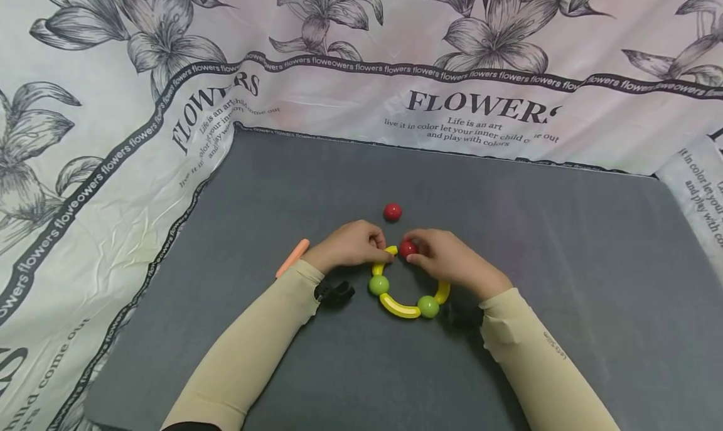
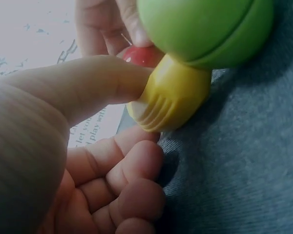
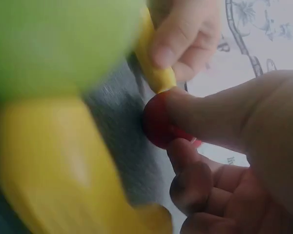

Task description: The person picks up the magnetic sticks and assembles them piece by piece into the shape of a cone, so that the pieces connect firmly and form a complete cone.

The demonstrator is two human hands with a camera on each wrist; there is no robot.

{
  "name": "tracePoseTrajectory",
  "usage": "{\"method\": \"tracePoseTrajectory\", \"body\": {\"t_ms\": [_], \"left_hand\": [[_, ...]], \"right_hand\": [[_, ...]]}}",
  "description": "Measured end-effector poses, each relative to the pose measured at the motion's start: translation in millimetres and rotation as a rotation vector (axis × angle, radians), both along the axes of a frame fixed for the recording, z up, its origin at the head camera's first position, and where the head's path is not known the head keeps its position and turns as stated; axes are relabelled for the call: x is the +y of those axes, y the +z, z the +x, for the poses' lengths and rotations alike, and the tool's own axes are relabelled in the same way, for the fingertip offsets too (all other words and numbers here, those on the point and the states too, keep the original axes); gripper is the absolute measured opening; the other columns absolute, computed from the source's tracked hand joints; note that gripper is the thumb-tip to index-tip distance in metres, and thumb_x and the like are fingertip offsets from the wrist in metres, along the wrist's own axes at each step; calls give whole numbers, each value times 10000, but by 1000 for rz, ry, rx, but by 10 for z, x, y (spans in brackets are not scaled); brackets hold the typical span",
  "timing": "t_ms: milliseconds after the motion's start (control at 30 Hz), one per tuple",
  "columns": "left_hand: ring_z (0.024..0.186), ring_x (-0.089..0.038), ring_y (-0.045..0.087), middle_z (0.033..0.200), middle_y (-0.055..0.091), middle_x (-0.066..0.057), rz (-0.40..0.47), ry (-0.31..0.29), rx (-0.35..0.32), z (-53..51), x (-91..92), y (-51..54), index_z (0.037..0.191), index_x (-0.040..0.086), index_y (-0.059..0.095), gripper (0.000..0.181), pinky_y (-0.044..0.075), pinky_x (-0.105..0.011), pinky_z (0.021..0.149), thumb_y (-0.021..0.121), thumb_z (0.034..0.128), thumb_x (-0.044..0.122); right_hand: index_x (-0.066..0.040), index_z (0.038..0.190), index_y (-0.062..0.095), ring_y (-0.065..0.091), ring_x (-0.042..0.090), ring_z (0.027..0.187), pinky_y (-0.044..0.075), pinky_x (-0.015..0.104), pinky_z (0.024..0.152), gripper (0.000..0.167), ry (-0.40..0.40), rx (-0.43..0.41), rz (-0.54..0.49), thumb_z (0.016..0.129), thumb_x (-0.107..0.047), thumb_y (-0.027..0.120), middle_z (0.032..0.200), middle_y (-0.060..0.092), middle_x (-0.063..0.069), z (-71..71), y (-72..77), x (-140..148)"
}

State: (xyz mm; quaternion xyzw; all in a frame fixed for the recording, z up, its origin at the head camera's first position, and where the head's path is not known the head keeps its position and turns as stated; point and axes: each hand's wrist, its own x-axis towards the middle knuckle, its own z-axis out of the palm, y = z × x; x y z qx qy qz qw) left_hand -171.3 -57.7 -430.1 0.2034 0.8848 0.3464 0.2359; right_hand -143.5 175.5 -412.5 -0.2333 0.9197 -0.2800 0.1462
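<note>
Sleeves (image 1: 248,349): beige cloth, nearest you
Right hand (image 1: 454,256): you pinch a glossy red ball (image 1: 406,249), beyond two round green balls (image 1: 378,285)
Left hand (image 1: 349,243): you pinch a curved yellow piece (image 1: 377,270), just left

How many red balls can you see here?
2. One red ball lies on the gray table; the other red ball is pinched in the grip of the right hand. Any beneath the hands would be hidden.

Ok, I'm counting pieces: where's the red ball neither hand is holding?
In the head view, the loose red ball lies near center on the gray table, just beyond the gap between left hand and right hand.
</note>
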Motion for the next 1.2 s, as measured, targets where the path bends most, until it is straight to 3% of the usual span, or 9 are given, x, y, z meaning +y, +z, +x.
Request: {"method": "tracePoseTrajectory", "body": {"t_ms": [200,333,467,567,667,733,867,1033,1200], "left_hand": [[633,-125,562,719,676,33,4,-8,-4,5,-12,23,839,187,742,216,404,-263,592,826,895,378],[627,-126,552,711,665,33,-1,-4,4,1,-18,30,831,195,743,219,399,-265,587,833,891,385],[621,-128,537,710,662,30,0,-10,6,-10,-9,32,829,200,743,225,390,-270,584,836,890,395],[628,-128,537,720,670,31,-4,-6,-3,-4,-6,22,834,199,744,221,390,-270,590,838,891,390],[633,-128,538,727,677,32,-5,1,-14,6,-5,11,838,198,748,213,389,-270,592,839,891,383],[632,-127,535,725,676,32,-2,2,-21,7,0,6,842,199,751,210,386,-269,590,838,892,383],[626,-127,533,714,667,32,6,-10,-19,-1,5,-4,838,204,754,208,392,-271,588,836,894,386],[634,-134,542,710,661,28,2,-15,-19,-8,4,-7,840,209,758,211,401,-276,595,838,894,396],[635,-138,545,720,667,26,0,-12,-25,-7,2,2,863,218,767,209,406,-277,596,841,891,411]], "right_hand": [[-37,1430,609,546,131,675,483,321,644,474,10,18,-29,989,-144,747,805,637,-5,75,20,-7],[-41,1488,551,612,182,758,530,386,701,591,-49,10,27,971,-216,778,921,685,54,121,124,79],[-49,1202,698,632,208,813,539,417,714,373,-152,-31,173,963,-325,771,961,697,71,206,237,237],[-99,921,692,559,175,688,458,357,605,326,-188,-138,254,947,-417,757,785,620,6,277,255,291],[-140,743,622,428,140,582,320,309,542,370,-187,-206,254,931,-429,757,640,457,-44,317,224,281],[-149,691,604,378,131,551,282,302,532,368,-190,-201,234,925,-384,763,601,390,-53,322,196,263],[-110,832,707,476,144,583,372,308,545,225,-205,-146,209,920,-309,764,648,531,-34,303,152,235],[-63,1086,740,596,149,667,481,330,593,301,-228,-89,196,938,-323,765,833,706,1,283,126,188],[-89,1112,733,611,143,664,490,339,592,292,-238,-76,183,946,-327,775,839,722,-2,280,118,148]]}}
